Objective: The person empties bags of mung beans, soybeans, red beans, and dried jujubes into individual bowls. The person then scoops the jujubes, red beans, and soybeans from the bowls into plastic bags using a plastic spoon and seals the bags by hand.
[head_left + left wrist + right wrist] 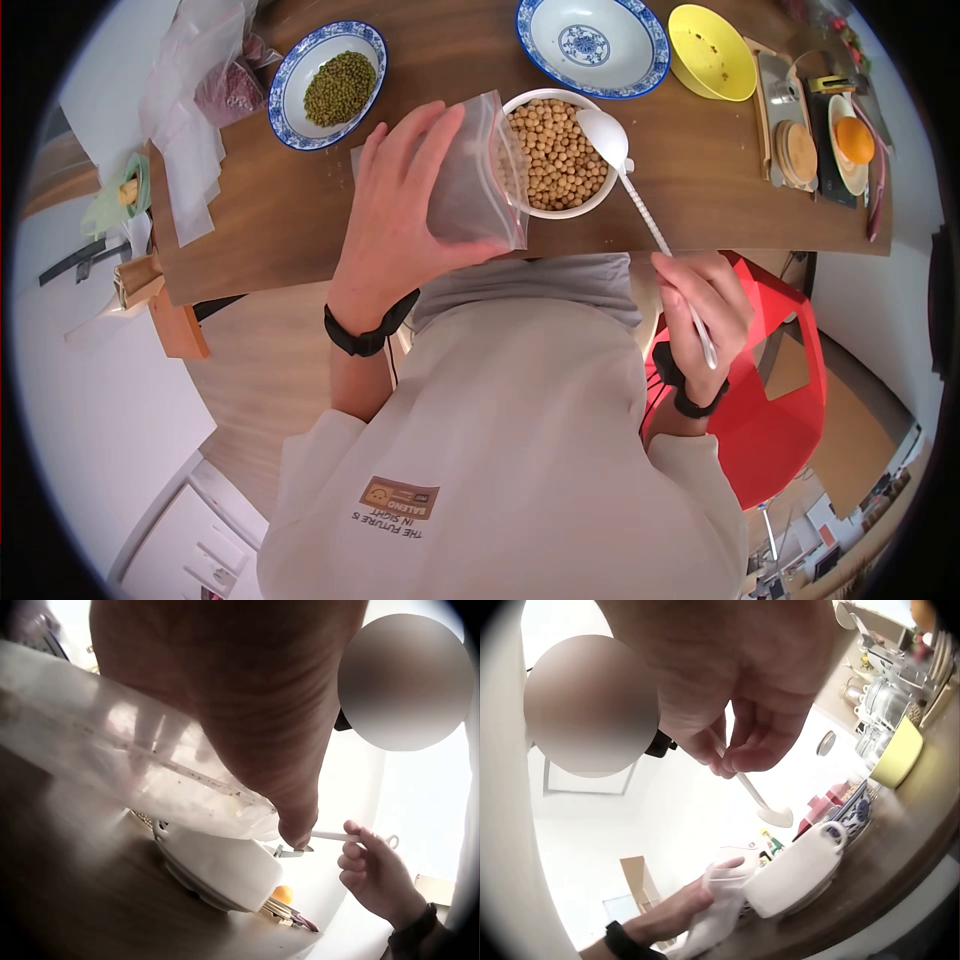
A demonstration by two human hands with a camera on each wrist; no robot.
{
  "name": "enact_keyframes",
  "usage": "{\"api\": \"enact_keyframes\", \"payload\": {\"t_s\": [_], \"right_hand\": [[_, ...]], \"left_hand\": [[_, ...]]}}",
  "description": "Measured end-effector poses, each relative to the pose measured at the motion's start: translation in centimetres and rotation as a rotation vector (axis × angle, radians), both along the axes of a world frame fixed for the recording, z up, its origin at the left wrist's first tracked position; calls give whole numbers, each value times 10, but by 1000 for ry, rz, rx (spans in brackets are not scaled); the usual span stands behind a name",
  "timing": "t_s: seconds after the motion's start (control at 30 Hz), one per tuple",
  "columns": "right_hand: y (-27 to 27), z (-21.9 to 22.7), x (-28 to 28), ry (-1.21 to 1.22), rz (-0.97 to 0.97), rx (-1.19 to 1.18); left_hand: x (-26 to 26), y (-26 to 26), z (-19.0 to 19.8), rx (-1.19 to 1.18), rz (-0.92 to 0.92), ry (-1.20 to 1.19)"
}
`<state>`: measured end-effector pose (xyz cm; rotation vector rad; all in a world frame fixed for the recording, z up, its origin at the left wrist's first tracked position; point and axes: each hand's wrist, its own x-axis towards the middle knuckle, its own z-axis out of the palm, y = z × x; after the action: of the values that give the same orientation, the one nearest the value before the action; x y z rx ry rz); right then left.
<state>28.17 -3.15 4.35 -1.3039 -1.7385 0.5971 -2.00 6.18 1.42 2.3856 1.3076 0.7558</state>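
Note:
My left hand [392, 215] grips a clear zip bag [468, 185], thumb at its near edge and fingers spread over its far side. The bag's zip mouth faces the white handled bowl [570, 214] and overlaps its left rim. Chickpeas [553, 165] fill that bowl. My right hand [712, 305] pinches the long twisted handle of a white spoon [604, 138] between thumb and fingers. In the right wrist view the spoon's head [778, 817] hangs above the bowl's wall [795, 874]. Seen from the left wrist, the bag [150, 769] stands beside the bowl.
Green mung beans lie in a blue-and-white dish [283, 100] at the back left, near plastic bags [190, 130]. Behind the chickpeas are a blue-and-white bowl [545, 45] and a yellow bowl [712, 60]. A tray with an orange [853, 140] is at right, a red chair [775, 420] below.

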Motion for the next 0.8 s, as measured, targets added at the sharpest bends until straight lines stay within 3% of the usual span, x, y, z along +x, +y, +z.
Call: {"api": "enact_keyframes", "payload": {"t_s": [0.17,0.3,0.37,0.53,0.7,0.8], "right_hand": [[7,-11,-2,-90,25,-26],[1,-20,-8,29,-2,-100],[-2,-29,-9,300,-158,-236],[-8,-43,-10,600,-342,-307],[-13,-34,-19,651,-201,-243],[-10,-19,-32,481,-15,-279]], "left_hand": [[-6,1,6,8,34,1],[-8,0,11,-68,18,55],[-8,1,12,-66,26,44],[-7,0,12,-82,2,50],[-7,0,11,-59,-5,-10],[-7,0,11,-52,-13,4]]}}
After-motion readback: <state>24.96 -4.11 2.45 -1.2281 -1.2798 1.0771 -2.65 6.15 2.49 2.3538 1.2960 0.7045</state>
